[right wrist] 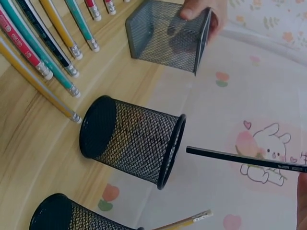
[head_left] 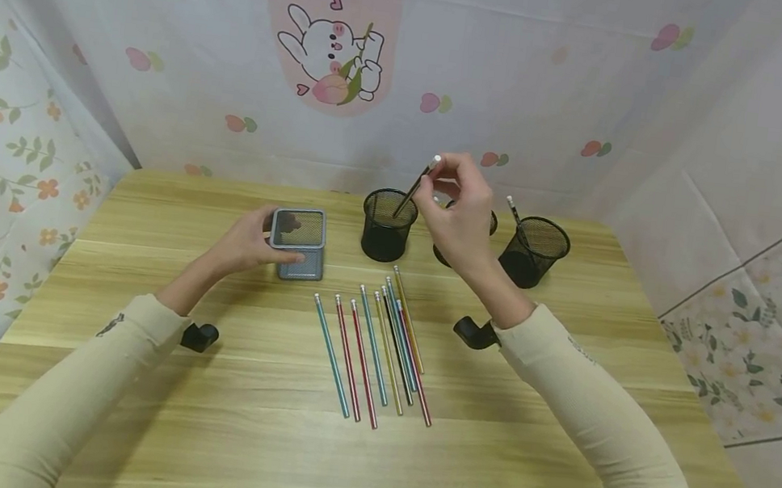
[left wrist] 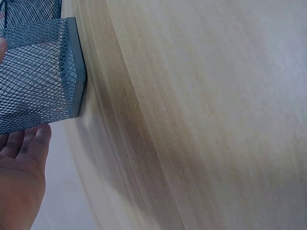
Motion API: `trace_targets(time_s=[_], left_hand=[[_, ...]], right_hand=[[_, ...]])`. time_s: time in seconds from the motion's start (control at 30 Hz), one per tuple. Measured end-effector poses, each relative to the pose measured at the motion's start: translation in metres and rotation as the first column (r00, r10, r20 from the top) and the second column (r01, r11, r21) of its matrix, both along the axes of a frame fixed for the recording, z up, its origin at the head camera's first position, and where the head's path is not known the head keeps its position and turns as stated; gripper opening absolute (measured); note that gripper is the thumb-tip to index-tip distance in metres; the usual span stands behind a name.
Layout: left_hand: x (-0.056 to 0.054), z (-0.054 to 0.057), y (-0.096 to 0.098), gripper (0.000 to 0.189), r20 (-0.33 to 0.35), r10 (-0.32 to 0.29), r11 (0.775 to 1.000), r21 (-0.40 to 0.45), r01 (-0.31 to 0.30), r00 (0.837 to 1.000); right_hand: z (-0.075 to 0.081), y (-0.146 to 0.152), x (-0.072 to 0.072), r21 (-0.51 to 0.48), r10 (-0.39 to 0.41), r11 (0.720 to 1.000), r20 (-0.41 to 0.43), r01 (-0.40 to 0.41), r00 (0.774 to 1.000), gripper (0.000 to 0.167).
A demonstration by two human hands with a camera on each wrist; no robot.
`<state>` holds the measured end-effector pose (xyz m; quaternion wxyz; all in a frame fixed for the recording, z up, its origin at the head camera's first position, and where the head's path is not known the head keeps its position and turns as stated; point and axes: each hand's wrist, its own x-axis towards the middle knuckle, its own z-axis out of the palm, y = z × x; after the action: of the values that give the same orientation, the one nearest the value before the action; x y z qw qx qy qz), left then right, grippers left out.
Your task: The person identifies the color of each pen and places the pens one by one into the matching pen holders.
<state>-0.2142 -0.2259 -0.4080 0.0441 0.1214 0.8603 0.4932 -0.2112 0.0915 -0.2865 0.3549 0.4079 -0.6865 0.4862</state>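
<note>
My left hand (head_left: 245,242) grips a grey square mesh pen holder (head_left: 302,266), thumb at the front and fingers round the far side. Between thumb and fingers, my right hand (head_left: 461,212) pinches a black pencil (head_left: 417,186) near its white eraser end. The pencil slants down over the mouth of a round black mesh pen holder (head_left: 385,239); in the right wrist view its lower end (right wrist: 192,150) is just outside the rim. A second round black holder (right wrist: 91,215), partly hidden by my right hand in the head view, has a yellow pencil (right wrist: 184,223) in it.
A third round black holder (head_left: 523,270) on the right contains a dark pencil (head_left: 515,210). Several coloured pencils (head_left: 356,362) lie side by side on the wooden table (head_left: 250,438). A printed cloth (head_left: 197,33) hangs behind. Black wrist mounts (head_left: 474,333) stick out beside the sleeves.
</note>
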Motion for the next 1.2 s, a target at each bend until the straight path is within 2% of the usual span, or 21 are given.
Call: trace_targets(time_s=[0.27,0.47,0.6,0.73,0.8,0.9,1.1,1.2], left_hand=[[0.001,0.0,0.001,0.078,0.004,-0.009,1.0,0.015,0.009,1.0],[0.001,0.0,0.0,0.079,0.007,-0.004,1.0,0.002,0.004,1.0],[0.0,0.0,0.0,0.078,0.004,-0.003,1.0,0.001,0.003,1.0],[0.0,0.0,0.0,0.078,0.002,-0.005,1.0,-0.007,0.005,1.0],[0.0,0.0,0.0,0.078,0.003,-0.009,1.0,-0.002,0.009,1.0],[0.0,0.0,0.0,0.077,0.001,-0.012,1.0,0.006,0.012,1.0],[0.0,0.0,0.001,0.076,-0.007,-0.013,1.0,0.0,0.013,1.0],[0.0,-0.001,0.001,0.076,-0.006,-0.011,1.0,-0.003,0.011,1.0]], right_hand=[[0.007,0.01,-0.004,-0.019,-0.023,1.0,0.004,0.023,1.0,0.015],[0.019,0.028,-0.009,-0.072,-0.057,0.995,0.083,0.063,0.995,0.012],[0.021,0.049,-0.025,-0.143,-0.087,0.984,0.145,0.108,0.986,0.01],[0.021,0.075,-0.046,-0.199,-0.156,0.962,0.149,0.184,0.976,0.009],[0.022,0.087,-0.052,-0.211,-0.202,0.95,0.148,0.231,0.968,0.01],[0.027,0.102,-0.053,-0.2,-0.267,0.933,0.174,0.299,0.948,0.011],[0.038,0.116,-0.036,-0.164,-0.343,0.902,0.291,0.4,0.893,0.012],[0.038,0.122,-0.03,-0.134,-0.374,0.894,0.302,0.427,0.877,0.012]])
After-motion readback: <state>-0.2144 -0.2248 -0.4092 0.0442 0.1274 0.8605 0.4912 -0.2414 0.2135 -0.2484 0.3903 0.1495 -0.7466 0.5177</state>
